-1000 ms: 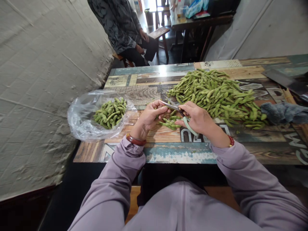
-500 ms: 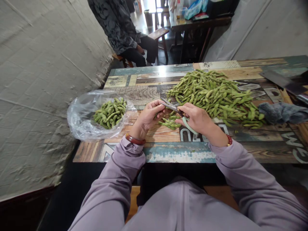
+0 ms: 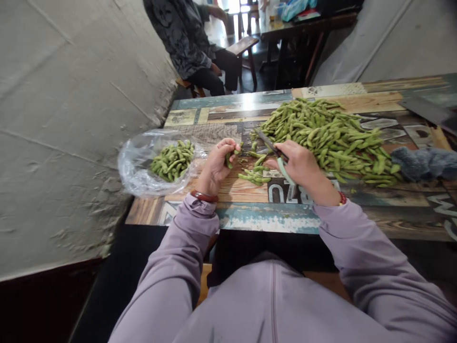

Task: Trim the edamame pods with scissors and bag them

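My left hand (image 3: 218,162) is closed around green soybean pods (image 3: 229,160), whose ends stick out past the fingers. In my right hand (image 3: 299,164) are scissors (image 3: 282,166) with pale green handles, their dark blades pointing up and left, apart from the held pods. A few loose pods (image 3: 255,177) lie on the table between my hands. Beyond my right hand spreads a large heap of soybean pods (image 3: 321,133). To the left of my left hand, a clear plastic bag (image 3: 134,162) lies open with a smaller pile of pods (image 3: 173,161) in it.
The patterned wood table (image 3: 200,193) meets a rough wall (image 3: 89,119) on the left. A grey cloth (image 3: 423,162) and a dark flat blade (image 3: 424,112) lie at the right. Across the table sits a person (image 3: 189,43), near a bench (image 3: 243,45) and another table (image 3: 303,26).
The scissors have moved right, away from my left hand, which has turned and now shows pods in its fingers. The camera view has shifted slightly. The seated person has raised an arm.
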`<state>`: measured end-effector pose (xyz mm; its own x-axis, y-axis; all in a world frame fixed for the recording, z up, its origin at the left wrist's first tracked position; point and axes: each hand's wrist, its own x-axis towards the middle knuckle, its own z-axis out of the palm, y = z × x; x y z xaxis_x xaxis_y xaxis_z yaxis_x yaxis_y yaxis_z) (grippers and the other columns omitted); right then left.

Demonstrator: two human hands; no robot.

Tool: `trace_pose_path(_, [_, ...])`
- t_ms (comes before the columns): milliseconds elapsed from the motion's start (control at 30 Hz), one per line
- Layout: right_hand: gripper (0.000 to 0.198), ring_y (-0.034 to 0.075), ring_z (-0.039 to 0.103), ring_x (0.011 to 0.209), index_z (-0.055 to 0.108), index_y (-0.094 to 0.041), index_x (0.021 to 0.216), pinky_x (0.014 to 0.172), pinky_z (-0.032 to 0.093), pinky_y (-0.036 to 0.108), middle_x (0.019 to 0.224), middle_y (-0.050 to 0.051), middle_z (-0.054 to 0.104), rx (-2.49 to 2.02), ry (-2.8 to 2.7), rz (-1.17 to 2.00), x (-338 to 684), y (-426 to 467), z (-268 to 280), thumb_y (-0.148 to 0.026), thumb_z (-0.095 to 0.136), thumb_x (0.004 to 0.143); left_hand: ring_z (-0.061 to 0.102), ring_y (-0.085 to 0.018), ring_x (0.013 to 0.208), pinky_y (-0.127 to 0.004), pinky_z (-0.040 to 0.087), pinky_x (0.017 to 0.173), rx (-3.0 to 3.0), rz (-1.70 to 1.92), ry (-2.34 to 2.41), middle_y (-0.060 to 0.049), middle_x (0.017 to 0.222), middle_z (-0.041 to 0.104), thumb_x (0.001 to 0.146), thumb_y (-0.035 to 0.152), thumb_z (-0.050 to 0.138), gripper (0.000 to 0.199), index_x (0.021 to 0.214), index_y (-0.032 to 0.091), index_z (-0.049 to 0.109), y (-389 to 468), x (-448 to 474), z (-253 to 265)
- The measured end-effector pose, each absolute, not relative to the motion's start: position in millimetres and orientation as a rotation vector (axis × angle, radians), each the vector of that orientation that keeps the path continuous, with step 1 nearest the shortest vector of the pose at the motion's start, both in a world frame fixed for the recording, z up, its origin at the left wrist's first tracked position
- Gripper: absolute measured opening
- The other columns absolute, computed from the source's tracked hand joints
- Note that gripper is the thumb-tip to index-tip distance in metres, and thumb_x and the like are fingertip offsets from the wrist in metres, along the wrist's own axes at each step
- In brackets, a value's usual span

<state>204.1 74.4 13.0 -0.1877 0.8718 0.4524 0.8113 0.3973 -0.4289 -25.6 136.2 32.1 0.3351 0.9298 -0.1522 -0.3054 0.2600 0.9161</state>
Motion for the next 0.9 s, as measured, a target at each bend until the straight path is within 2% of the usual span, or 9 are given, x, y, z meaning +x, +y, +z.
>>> trace_pose_path(100, [0.04, 0.031, 0.066, 0.097, 0.067, -0.018, 0.116, 0.076, 0.052, 0.038, 0.104, 0.014, 0.068, -1.448, -1.998, 0.104, 205.5, 73.7, 13.3, -0.046, 0.067, 0.087, 0.037, -0.003, 0.043, -0.015, 0.025, 0.04, 1.063, 0.999, 0.942, 0.005, 0.061, 0.053, 0.071, 0.019, 0.061, 0.012, 0.081, 0.017, 0.054, 134.1, -29.7, 44.8])
trace_pose_path(167, [0.041, 0.03, 0.066, 0.096, 0.067, -0.018, 0.115, 0.075, 0.051, 0.037, 0.104, 0.013, 0.068, -1.443, -2.018, 0.093, 204.8, 72.5, 13.3, -0.048, 0.066, 0.088, 0.036, -0.004, 0.043, -0.017, 0.025, 0.041, 1.259, 1.036, 1.068, 0.004, 0.061, 0.053, 0.076, 0.019, 0.057, 0.007, 0.083, 0.017, 0.057, 136.0, -39.3, 54.6])
trace_pose_path(333, [0.04, 0.03, 0.067, 0.096, 0.067, -0.017, 0.115, 0.076, 0.051, 0.036, 0.106, 0.013, 0.069, -1.435, -2.029, 0.068, 202.3, 69.1, 15.3, -0.048, 0.065, 0.089, 0.043, -0.009, 0.052, -0.021, 0.033, 0.05, 1.807, 1.133, 1.623, 0.002, 0.062, 0.053, 0.075, 0.01, 0.051, 0.015, 0.084, 0.018, 0.061, 158.3, -103.8, 73.6])
trace_pose_path(467, [0.044, 0.029, 0.066, 0.098, 0.066, -0.013, 0.118, 0.079, 0.05, 0.034, 0.112, 0.017, 0.069, -1.473, -2.04, 0.086, 202.1, 66.8, 19.4, -0.046, 0.066, 0.09, 0.052, -0.015, 0.067, -0.027, 0.043, 0.067, 2.123, 0.779, 2.026, -0.002, 0.071, 0.059, 0.077, 0.019, 0.059, 0.013, 0.088, 0.017, 0.065, 171.5, -164.9, 88.1])
trace_pose_path(567, [0.044, 0.03, 0.066, 0.098, 0.067, -0.012, 0.117, 0.08, 0.049, 0.034, 0.11, 0.017, 0.069, -1.517, -2.019, 0.08, 202.9, 66.6, 21.7, -0.045, 0.069, 0.088, 0.058, -0.019, 0.077, -0.032, 0.046, 0.076, 2.246, 0.525, 2.015, -0.007, 0.084, 0.065, 0.071, 0.024, 0.069, 0.023, 0.092, 0.016, 0.068, 168.6, -179.5, 100.3])
trace_pose_path(733, [0.043, 0.03, 0.065, 0.099, 0.067, -0.013, 0.117, 0.081, 0.051, 0.038, 0.108, 0.016, 0.069, -1.501, -1.907, 0.056, 206.3, 71.6, 20.8, -0.047, 0.064, 0.09, 0.06, -0.02, 0.08, -0.034, 0.047, 0.079, 2.38, 0.646, 1.719, -0.008, 0.089, 0.068, 0.081, 0.027, 0.062, 0.021, 0.095, 0.016, 0.072, 158.4, -127.3, 98.2])
trace_pose_path(900, [0.041, 0.032, 0.066, 0.101, 0.067, -0.017, 0.116, 0.081, 0.053, 0.041, 0.108, 0.015, 0.069, -1.493, -1.846, 0.042, 209.9, 76.5, 18.0, -0.048, 0.063, 0.09, 0.06, -0.018, 0.077, -0.031, 0.048, 0.075, 2.492, 0.608, 1.348, -0.009, 0.087, 0.069, 0.083, 0.022, 0.057, 0.02, 0.086, 0.014, 0.075, 149.8, -44.5, 58.5])
